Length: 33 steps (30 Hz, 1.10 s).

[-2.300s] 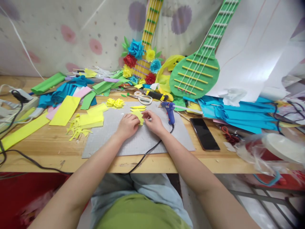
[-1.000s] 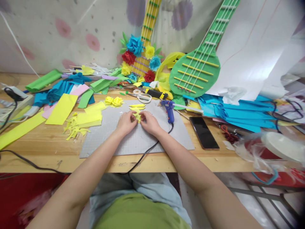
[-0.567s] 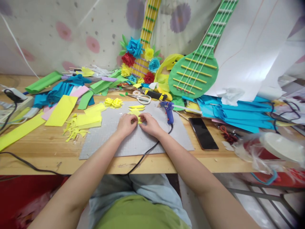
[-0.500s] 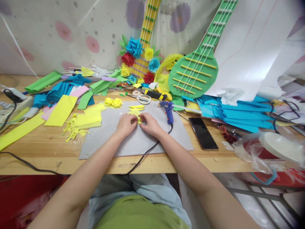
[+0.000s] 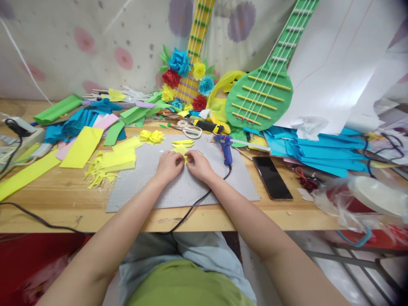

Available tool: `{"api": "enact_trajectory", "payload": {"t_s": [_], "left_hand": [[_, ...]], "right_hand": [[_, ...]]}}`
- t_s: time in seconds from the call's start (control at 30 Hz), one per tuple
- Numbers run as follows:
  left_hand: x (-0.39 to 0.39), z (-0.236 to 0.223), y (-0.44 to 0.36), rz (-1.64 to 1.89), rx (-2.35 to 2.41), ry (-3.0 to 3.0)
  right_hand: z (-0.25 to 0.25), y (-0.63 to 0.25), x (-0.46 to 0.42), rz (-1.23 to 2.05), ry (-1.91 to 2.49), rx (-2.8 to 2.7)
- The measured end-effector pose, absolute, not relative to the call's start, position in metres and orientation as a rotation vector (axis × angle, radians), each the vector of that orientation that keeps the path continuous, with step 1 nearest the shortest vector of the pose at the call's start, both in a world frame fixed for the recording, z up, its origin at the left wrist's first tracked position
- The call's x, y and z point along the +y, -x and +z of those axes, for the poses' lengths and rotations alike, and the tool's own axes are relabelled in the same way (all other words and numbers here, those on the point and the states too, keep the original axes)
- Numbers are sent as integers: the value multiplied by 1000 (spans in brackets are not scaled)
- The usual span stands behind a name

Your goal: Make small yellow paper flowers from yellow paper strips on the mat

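Between both hands, over the grey board (image 5: 143, 187), is a small piece of yellow crepe paper (image 5: 180, 149). My left hand (image 5: 170, 165) pinches its left side with thumb and fingertips. My right hand (image 5: 198, 164) pinches the right side in the same way; the fingers hide much of the paper's lower part. Just beyond the hands lie several folded yellow paper pieces (image 5: 183, 143). To their left sit yellow paper flowers (image 5: 152, 136). A blue glue gun (image 5: 226, 149) rests on the board to the right of my right hand.
Scissors (image 5: 193, 132) and a yellow-black cutter (image 5: 208, 126) lie behind the board. A phone (image 5: 272, 177) is at right, near blue crepe paper (image 5: 318, 151). Yellow sheets (image 5: 81, 146) and scraps are at left. Two paper instruments, one green (image 5: 259, 100), lean at the back. A black cord (image 5: 194, 206) crosses the board.
Both hands stay in nearly the same place on the yellow paper, with only a very slight shift of the right fingers. Nothing else has visibly moved.
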<state>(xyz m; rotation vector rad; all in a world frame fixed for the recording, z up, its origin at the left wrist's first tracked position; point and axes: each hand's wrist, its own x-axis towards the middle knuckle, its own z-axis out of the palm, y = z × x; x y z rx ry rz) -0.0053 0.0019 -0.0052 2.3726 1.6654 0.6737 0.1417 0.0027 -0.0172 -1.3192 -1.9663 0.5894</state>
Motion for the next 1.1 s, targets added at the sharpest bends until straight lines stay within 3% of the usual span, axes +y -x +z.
{"api": "enact_trajectory", "payload": {"t_s": [0.7, 1.1], "left_hand": [[3, -7, 8, 646, 1738, -2319], [2, -5, 8, 621, 1752, -2309]], "right_hand": [[-17, -145, 1, 593, 1293, -2018], [-14, -128, -4, 364, 1475, -2076]]}}
